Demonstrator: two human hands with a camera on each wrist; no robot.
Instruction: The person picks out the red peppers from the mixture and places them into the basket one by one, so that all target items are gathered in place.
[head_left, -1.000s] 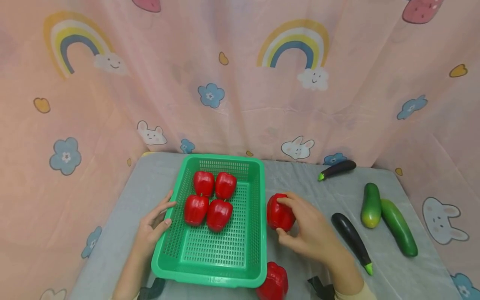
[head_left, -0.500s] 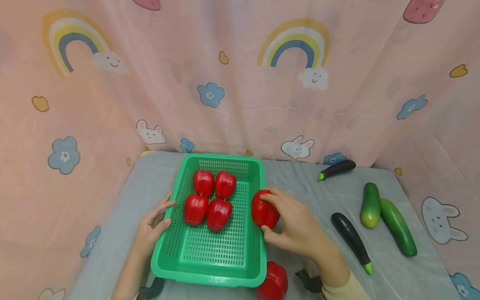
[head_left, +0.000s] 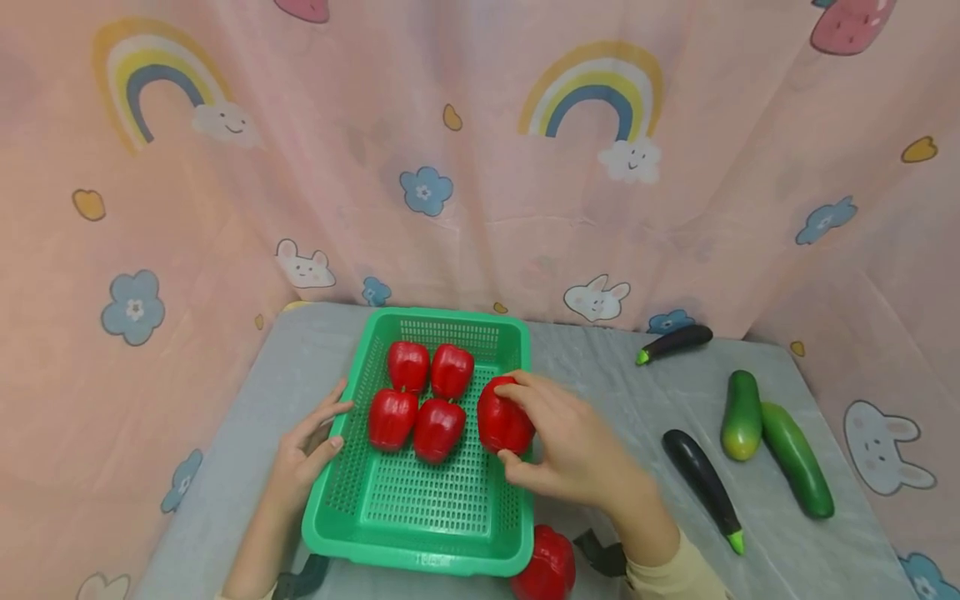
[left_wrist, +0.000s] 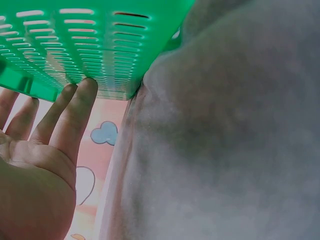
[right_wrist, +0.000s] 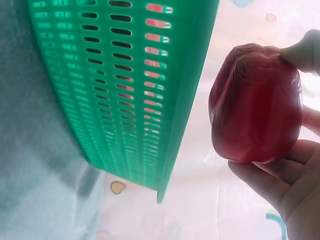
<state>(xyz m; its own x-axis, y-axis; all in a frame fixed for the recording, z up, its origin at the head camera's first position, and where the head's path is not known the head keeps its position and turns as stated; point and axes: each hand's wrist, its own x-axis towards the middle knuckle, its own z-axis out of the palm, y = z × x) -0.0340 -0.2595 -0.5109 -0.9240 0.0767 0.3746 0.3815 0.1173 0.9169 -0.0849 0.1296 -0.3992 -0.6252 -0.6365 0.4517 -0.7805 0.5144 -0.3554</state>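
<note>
My right hand (head_left: 577, 446) pinches a red bell pepper (head_left: 501, 421) between thumb and fingers, above the right side of a green plastic basket (head_left: 420, 560). In the right wrist view the held bell pepper (right_wrist: 257, 107) is clear of the basket wall (right_wrist: 115, 75). Several red bell peppers (head_left: 392, 419) lie grouped in the back left part of the basket. At the basket's left side, my left hand (head_left: 300, 458) rests its fingers against the outer wall. The left wrist view shows straight fingers (left_wrist: 75, 117) touching the slotted wall (left_wrist: 80, 45).
Another red bell pepper (head_left: 549, 567) lies by the basket's front right corner. To the right on the grey cloth (head_left: 600, 375) are two eggplants, one near (head_left: 705, 487) and one far (head_left: 675, 343), plus a cucumber (head_left: 797, 458) and a green, yellow-tipped vegetable (head_left: 741, 417). A pink curtain (head_left: 495, 233) hangs behind.
My right hand has carried the bell pepper leftward, from beside the basket to over its right side. My left hand and the basket have stayed put.
</note>
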